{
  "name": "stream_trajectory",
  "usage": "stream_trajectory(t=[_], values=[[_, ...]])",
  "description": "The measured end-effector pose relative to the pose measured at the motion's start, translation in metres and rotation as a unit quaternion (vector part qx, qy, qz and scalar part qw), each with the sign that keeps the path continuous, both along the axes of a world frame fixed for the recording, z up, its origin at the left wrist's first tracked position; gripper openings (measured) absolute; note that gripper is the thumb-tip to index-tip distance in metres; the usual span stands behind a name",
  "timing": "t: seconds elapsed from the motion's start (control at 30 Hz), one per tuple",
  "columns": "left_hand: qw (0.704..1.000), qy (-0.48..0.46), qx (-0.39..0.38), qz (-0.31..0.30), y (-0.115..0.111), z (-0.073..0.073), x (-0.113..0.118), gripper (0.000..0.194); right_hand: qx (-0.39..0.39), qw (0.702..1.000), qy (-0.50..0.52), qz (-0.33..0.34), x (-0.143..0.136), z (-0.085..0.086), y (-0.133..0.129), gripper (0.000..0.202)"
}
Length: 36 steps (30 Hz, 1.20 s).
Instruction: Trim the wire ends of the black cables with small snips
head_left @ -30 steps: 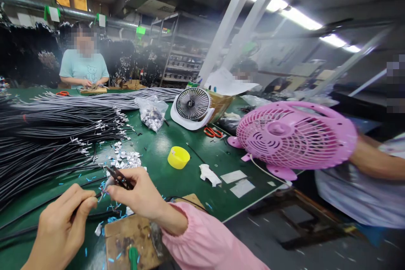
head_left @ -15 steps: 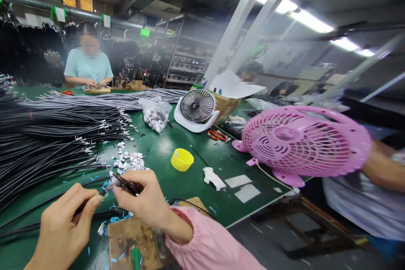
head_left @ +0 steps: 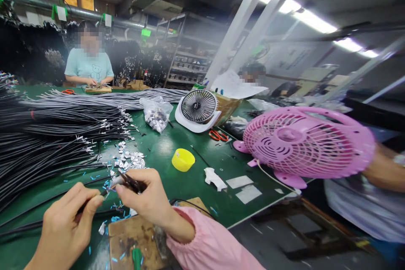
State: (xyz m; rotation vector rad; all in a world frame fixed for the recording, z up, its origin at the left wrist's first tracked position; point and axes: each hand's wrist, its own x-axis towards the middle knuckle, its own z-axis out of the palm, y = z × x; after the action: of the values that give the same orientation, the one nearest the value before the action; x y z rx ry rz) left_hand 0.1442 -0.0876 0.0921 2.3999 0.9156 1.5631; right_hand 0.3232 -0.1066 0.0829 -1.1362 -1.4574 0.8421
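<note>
Between thumb and fingers, my left hand (head_left: 68, 221) pinches a black cable (head_left: 82, 207) near its stripped end. My right hand (head_left: 144, 192) is wrapped round a dark, slim tool (head_left: 131, 182), probably tweezers or small cutters, whose tips point left at the cable's thin wires. The two hands are a short gap apart. Crumpled foil scraps (head_left: 131, 160) lie just beyond my right hand, with small blue bits around. Below the hands is a worn wooden block (head_left: 123, 240) with a green-handled item (head_left: 136, 257) on it.
Black cables (head_left: 57, 135) are heaped at the left. A yellow ring (head_left: 183, 160), a small white fan (head_left: 198, 106), orange scissors (head_left: 218, 136) and a pink fan (head_left: 303, 143) stand or lie to the right. One person (head_left: 89, 65) sits across the table; another's arm (head_left: 384, 168) is at right.
My right hand and the tool have shifted slightly right, away from my left hand. The left hand keeps its pinch on the cable.
</note>
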Motion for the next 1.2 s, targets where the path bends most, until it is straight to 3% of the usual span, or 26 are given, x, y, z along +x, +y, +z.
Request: stream_trajectory(t=[0.17, 0.27, 0.53, 0.67, 0.83, 1.03, 1.2], values=[[1.000, 0.007, 0.008, 0.000, 0.000, -0.001, 0.000, 0.025, 0.021, 1.000, 0.006, 0.016, -0.004, 0.008, -0.001, 0.026], [1.000, 0.005, 0.006, 0.003, 0.000, -0.007, -0.001, 0.024, 0.046, 0.999, 0.002, 0.015, -0.004, 0.003, 0.000, 0.024], [0.997, 0.001, -0.063, 0.035, -0.002, -0.026, -0.005, 0.031, 0.014, 0.999, 0.027, -0.017, -0.003, -0.011, 0.001, 0.016], [0.998, -0.012, -0.049, 0.029, -0.001, -0.019, -0.003, 0.028, -0.015, 0.999, 0.025, 0.012, -0.002, -0.009, 0.001, 0.018], [1.000, 0.014, -0.015, -0.023, 0.000, -0.003, -0.001, 0.029, -0.053, 0.993, 0.048, 0.096, -0.001, -0.002, 0.003, 0.024], [0.997, 0.035, -0.041, -0.057, 0.003, 0.003, -0.003, 0.039, -0.107, 0.992, 0.029, 0.054, -0.001, 0.015, 0.003, 0.019], [0.996, 0.026, -0.063, -0.052, 0.004, 0.003, -0.004, 0.044, -0.039, 0.997, 0.027, 0.053, -0.005, 0.009, 0.000, 0.019]])
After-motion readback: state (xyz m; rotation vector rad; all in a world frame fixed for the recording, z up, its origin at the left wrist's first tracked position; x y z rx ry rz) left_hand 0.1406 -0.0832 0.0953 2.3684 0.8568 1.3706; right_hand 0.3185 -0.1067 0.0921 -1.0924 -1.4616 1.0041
